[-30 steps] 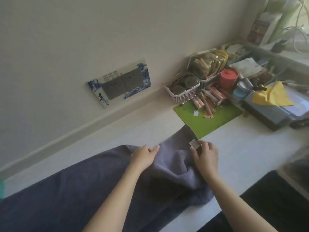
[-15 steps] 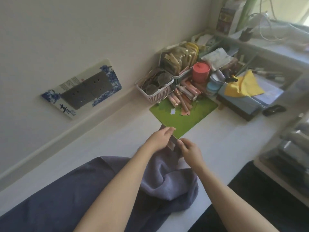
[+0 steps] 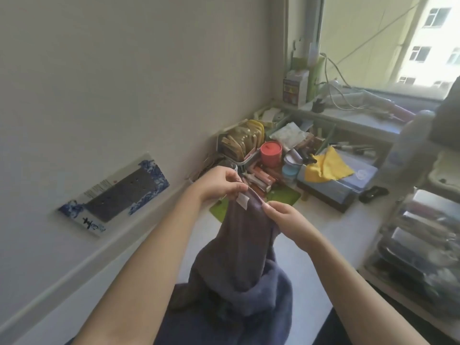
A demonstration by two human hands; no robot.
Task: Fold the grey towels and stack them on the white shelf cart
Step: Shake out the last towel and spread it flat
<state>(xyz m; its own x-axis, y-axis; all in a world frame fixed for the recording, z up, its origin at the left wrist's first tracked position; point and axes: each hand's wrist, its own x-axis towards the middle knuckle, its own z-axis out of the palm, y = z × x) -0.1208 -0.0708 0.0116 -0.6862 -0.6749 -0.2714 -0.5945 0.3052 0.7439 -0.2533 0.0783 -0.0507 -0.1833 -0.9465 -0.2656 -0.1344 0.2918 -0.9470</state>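
A grey towel [image 3: 239, 265] hangs in a bunch above the white table [image 3: 323, 235], its lower part still heaped on the surface. My left hand [image 3: 219, 185] pinches the towel's top edge beside a small white label [image 3: 242, 200]. My right hand [image 3: 286, 220] pinches the same edge a little lower and to the right. The two hands are close together, with the corner of the towel stretched between them. The white shelf cart is not clearly in view.
A green mat [image 3: 283, 195], a red cup [image 3: 270, 153], baskets of small items, a yellow cloth [image 3: 326, 165] on a blue box and a clear organiser [image 3: 423, 240] crowd the far right. A wall socket panel [image 3: 117, 195] sits left.
Both hands have lifted the towel's labelled corner up off the table and toward me. The camera has tilted up, so the window and sill now show.
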